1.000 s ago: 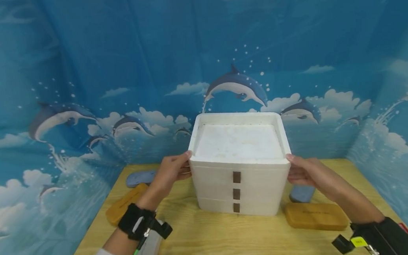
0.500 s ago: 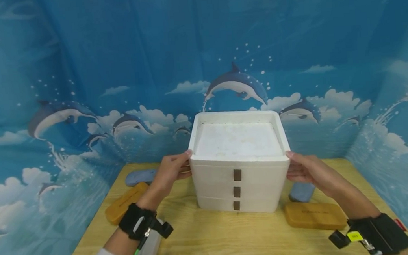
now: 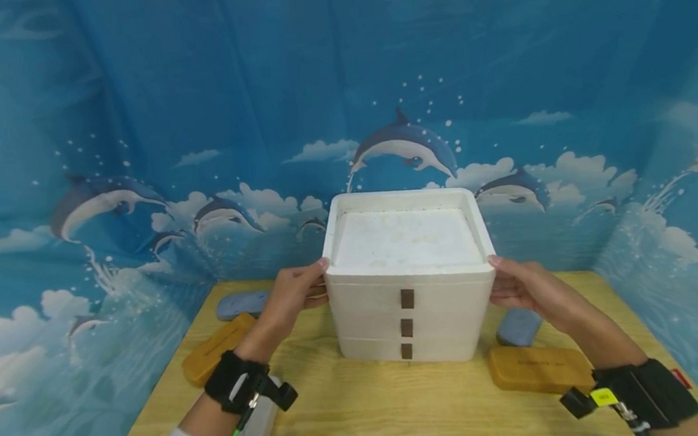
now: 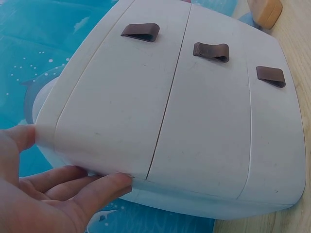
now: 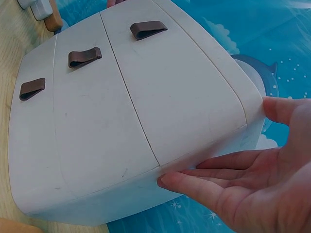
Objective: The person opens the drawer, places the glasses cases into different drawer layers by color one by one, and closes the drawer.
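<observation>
Drawer unit (image 3: 407, 288): stood mid-worktop (image 3: 362, 406), near the backdrop.
Left hand (image 3: 290, 296): grip pressed flat, fingers straight, against the left top edge.
Right hand (image 3: 521, 287): likewise on the right edge.
Wooden blocks (image 3: 538, 369): lain on both sides, bare worktop left in front.

left hand (image 3: 290, 295): fingers straight, thumb up | right hand (image 3: 521, 287): likewise, seemingly relaxed

A white drawer unit (image 3: 408, 288) stands upright near the far middle of the table. It is a squarish box with rounded corners, a raised rim around a recessed top, and three shut drawers stacked on its near face, each with a small brown tab pull (image 3: 406, 298).
</observation>
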### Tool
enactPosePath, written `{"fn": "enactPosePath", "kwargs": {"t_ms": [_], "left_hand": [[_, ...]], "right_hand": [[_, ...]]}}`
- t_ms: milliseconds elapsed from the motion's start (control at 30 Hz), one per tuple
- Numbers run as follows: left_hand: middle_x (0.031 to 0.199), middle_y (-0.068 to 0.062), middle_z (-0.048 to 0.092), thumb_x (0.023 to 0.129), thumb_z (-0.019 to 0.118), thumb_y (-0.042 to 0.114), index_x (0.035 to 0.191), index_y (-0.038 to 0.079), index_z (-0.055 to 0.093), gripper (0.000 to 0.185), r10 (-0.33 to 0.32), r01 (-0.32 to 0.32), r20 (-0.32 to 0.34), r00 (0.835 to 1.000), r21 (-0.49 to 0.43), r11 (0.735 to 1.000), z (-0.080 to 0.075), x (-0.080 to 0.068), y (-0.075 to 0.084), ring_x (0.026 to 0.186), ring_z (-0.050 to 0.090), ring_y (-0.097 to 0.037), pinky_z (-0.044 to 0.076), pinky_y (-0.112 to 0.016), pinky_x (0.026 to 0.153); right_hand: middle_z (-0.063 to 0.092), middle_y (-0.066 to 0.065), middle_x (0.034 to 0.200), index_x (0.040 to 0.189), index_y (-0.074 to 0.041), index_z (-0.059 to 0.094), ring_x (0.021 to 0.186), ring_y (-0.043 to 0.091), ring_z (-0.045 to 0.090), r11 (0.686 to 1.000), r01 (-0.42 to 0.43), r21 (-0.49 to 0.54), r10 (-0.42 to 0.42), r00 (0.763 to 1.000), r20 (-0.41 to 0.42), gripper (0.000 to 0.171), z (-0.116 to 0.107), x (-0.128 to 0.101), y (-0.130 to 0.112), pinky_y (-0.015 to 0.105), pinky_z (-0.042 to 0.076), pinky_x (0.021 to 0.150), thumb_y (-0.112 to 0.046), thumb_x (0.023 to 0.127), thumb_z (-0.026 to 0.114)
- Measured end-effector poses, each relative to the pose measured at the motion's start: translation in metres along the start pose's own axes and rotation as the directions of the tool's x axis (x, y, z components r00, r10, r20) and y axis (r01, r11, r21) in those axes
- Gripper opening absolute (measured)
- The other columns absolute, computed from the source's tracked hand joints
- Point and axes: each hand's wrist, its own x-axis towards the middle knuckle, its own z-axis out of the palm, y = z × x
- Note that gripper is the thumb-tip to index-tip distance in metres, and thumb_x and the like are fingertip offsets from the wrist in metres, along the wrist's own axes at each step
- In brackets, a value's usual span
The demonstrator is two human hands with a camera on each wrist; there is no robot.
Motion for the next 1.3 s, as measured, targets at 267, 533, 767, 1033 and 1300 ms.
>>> {"fn": "enactPosePath", "kwargs": {"t_ms": [267, 533, 767, 1033, 1300], "left_hand": [[0.138, -0.019, 0.068, 0.102, 0.060, 0.053, 0.140, 0.004, 0.062, 0.063, 0.003, -0.003, -0.027, 1.000, 0.002, 1.000, 0.0021, -0.0001, 0.0002, 0.124, 0.069, -0.033, 0.059, -0.041, 0.098], [0.139, -0.018, 0.067, 0.102, 0.060, 0.054, 0.140, 0.004, 0.062, 0.063, 0.006, -0.006, -0.032, 0.999, -0.009, 1.000, 0.0017, -0.0006, -0.0013, 0.125, 0.069, -0.033, 0.058, -0.042, 0.098], [0.140, -0.018, 0.067, 0.102, 0.060, 0.052, 0.140, 0.004, 0.063, 0.061, 0.008, -0.008, -0.029, 1.000, -0.014, 1.000, 0.0023, -0.0020, -0.0001, 0.126, 0.068, -0.034, 0.058, -0.042, 0.099], [0.141, -0.018, 0.066, 0.102, 0.060, 0.054, 0.140, 0.005, 0.063, 0.061, 0.006, -0.006, -0.022, 1.000, -0.010, 1.000, 0.0013, -0.0013, -0.0017, 0.128, 0.067, -0.034, 0.057, -0.044, 0.101], [0.142, -0.018, 0.065, 0.101, 0.061, 0.054, 0.140, 0.005, 0.063, 0.063, 0.013, -0.013, -0.028, 1.000, -0.009, 1.000, 0.0008, -0.0027, -0.0019, 0.128, 0.067, -0.034, 0.056, -0.046, 0.102]], "right_hand": [[0.050, 0.030, 0.153, 0.158, 0.005, 0.035, 0.127, 0.021, 0.068, 1.000, 0.023, -0.002, -0.023, 1.000, 0.001, 0.074, -0.0017, 0.0034, 0.0016, 0.035, 0.059, 0.098, -0.052, 0.112, 0.034], [0.052, 0.030, 0.151, 0.158, 0.005, 0.034, 0.121, 0.013, 0.071, 1.000, 0.030, 0.009, -0.030, 1.000, -0.004, 0.073, -0.0014, 0.0041, 0.0010, 0.032, 0.060, 0.096, -0.052, 0.112, 0.035], [0.052, 0.030, 0.151, 0.159, 0.005, 0.032, 0.119, 0.011, 0.071, 1.000, 0.017, 0.017, -0.016, 1.000, -0.006, 0.075, -0.0001, 0.0036, -0.0002, 0.031, 0.060, 0.096, -0.053, 0.111, 0.034], [0.047, 0.032, 0.154, 0.161, 0.003, 0.029, 0.129, 0.025, 0.067, 1.000, -0.008, -0.002, 0.008, 1.000, -0.020, 0.078, 0.0031, 0.0032, -0.0019, 0.032, 0.059, 0.098, -0.056, 0.110, 0.033], [0.040, 0.034, 0.159, 0.162, 0.003, 0.026, 0.143, 0.044, 0.050, 0.999, -0.016, -0.050, 0.015, 1.000, -0.017, 0.080, 0.0053, 0.0031, -0.0032, 0.037, 0.057, 0.103, -0.059, 0.110, 0.028]]}}
